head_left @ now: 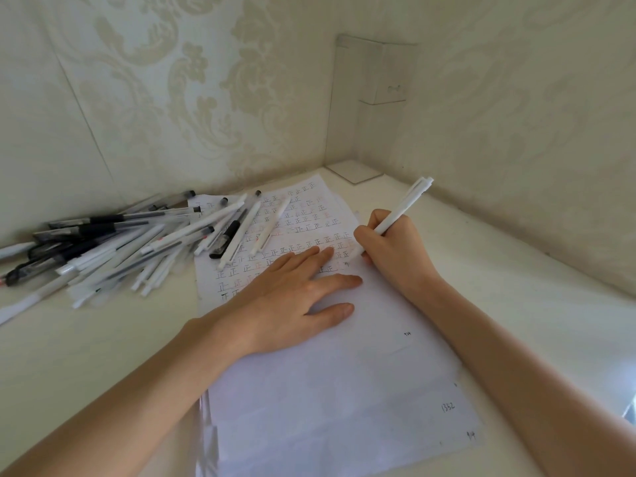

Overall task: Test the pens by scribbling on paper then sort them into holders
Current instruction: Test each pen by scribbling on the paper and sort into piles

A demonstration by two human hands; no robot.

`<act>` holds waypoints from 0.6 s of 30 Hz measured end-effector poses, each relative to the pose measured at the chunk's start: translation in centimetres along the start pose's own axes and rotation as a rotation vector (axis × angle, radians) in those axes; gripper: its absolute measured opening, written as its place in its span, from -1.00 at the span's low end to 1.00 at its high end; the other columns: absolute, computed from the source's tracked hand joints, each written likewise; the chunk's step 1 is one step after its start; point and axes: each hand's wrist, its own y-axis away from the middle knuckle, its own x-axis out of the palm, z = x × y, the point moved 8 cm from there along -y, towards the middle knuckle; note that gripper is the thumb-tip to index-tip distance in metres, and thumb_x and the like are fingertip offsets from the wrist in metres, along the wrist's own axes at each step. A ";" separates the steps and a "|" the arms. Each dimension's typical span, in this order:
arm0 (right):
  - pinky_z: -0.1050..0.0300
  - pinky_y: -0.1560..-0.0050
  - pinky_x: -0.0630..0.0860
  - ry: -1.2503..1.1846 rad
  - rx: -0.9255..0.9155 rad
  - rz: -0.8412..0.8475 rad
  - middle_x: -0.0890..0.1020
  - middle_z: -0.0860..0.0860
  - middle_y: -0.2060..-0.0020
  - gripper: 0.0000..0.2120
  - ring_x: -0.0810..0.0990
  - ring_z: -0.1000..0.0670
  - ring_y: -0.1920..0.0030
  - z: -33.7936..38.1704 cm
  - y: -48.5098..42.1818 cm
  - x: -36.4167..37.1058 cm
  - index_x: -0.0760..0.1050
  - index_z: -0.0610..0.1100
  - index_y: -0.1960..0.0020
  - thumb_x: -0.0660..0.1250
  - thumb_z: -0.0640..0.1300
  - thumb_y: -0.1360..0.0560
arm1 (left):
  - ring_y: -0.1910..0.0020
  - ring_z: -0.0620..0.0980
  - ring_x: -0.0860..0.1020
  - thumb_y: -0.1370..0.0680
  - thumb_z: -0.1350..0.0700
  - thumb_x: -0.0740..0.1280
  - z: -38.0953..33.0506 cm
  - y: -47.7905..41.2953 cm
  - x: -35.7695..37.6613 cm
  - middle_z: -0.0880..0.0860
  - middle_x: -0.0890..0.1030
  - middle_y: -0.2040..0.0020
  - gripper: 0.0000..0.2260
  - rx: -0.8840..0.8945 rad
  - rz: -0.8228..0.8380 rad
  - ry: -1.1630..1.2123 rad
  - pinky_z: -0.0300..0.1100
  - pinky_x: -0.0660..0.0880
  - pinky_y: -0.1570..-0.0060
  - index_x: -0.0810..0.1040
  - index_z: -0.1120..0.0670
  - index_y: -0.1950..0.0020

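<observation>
A white pen [402, 208] is held over the far right part of the paper [344, 390], tilted with its clicker end pointing up and away from the sheet. Its tip is hidden behind the right hand [395, 256]. The pen is pinched by that hand's curled fingers [365, 236], and the heel of the hand rests at the paper's right edge. The far half of the paper is filled with rows of small written marks in black and red, while the near half is mostly blank apart from a few small numbers along its right edge.

The left hand [289, 294] is laid flat on the middle of the paper, its fingers [337, 281] straight and slightly spread, pressing the sheet down. A few white pens [241, 232] are lying across the paper's far left corner. Just left of the paper, a loose pile of pens [113, 242], white and black, is spread on the pale worktop [86, 339]. Beyond the paper's far end, a clear plastic stand [375, 108] is set in the corner of the patterned walls.
</observation>
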 end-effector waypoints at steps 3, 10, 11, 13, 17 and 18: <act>0.35 0.54 0.23 -0.006 0.008 0.011 0.34 0.10 0.60 -0.69 0.28 0.16 0.57 -0.1 0.0 0.1 0.21 -0.12 0.42 0.25 -0.29 -0.41 | -0.49 -0.16 -0.17 -0.55 -0.25 0.00 0.0 -0.1 0.0 -0.07 -0.10 -0.54 -0.59 0.000 -0.001 -0.006 -0.26 -0.22 -0.40 0.10 -0.36 -0.41; 0.32 0.53 0.17 0.021 0.021 -0.020 0.25 0.02 0.50 -0.67 0.21 0.06 0.46 -0.1 0.1 -0.2 0.16 -0.11 0.39 0.25 -0.28 -0.42 | -0.49 -0.16 -0.16 -0.55 -0.25 0.01 0.2 -0.1 0.0 -0.07 -0.09 -0.54 -0.59 0.006 -0.025 0.005 -0.24 -0.20 -0.42 0.10 -0.37 -0.41; 0.31 0.52 0.17 0.026 0.022 -0.029 0.25 0.02 0.49 -0.67 0.20 0.06 0.46 -0.1 0.1 -0.3 0.16 -0.11 0.39 0.25 -0.27 -0.43 | -0.49 -0.16 -0.15 -0.55 -0.25 0.01 0.2 -0.1 0.0 -0.07 -0.08 -0.54 -0.59 0.006 -0.030 0.006 -0.25 -0.19 -0.42 0.11 -0.37 -0.41; 0.29 0.50 0.22 0.020 0.011 -0.026 0.30 0.00 0.50 -0.68 0.25 0.07 0.48 0.0 0.2 -0.3 0.21 -0.12 0.37 0.28 -0.19 -0.48 | -0.49 -0.14 -0.10 -0.56 -0.25 0.03 0.2 0.1 -0.3 -0.06 -0.02 -0.54 -0.60 0.007 -0.071 0.012 -0.29 -0.15 -0.39 0.16 -0.34 -0.41; 0.31 0.53 0.25 -0.099 0.013 -0.049 0.38 0.05 0.60 -0.65 0.29 0.11 0.59 0.2 0.3 -0.8 0.38 -0.17 0.29 0.32 0.06 -0.52 | -0.37 -0.07 0.30 -0.50 -0.23 -0.05 0.1 0.5 -2.3 -0.03 0.39 -0.39 -0.52 0.024 -0.284 -0.010 -0.32 0.10 -0.27 0.51 -0.14 -0.24; 0.31 0.52 0.27 -0.127 0.006 -0.054 0.42 0.05 0.60 -0.69 0.33 0.11 0.58 0.3 0.2 -1.1 0.43 -0.19 0.25 0.33 0.02 -0.52 | -0.29 -0.05 0.40 -0.49 -0.19 -0.04 0.3 0.7 -2.9 -0.03 0.48 -0.30 -0.51 0.019 -0.344 -0.004 -0.28 0.19 -0.23 0.58 -0.07 -0.15</act>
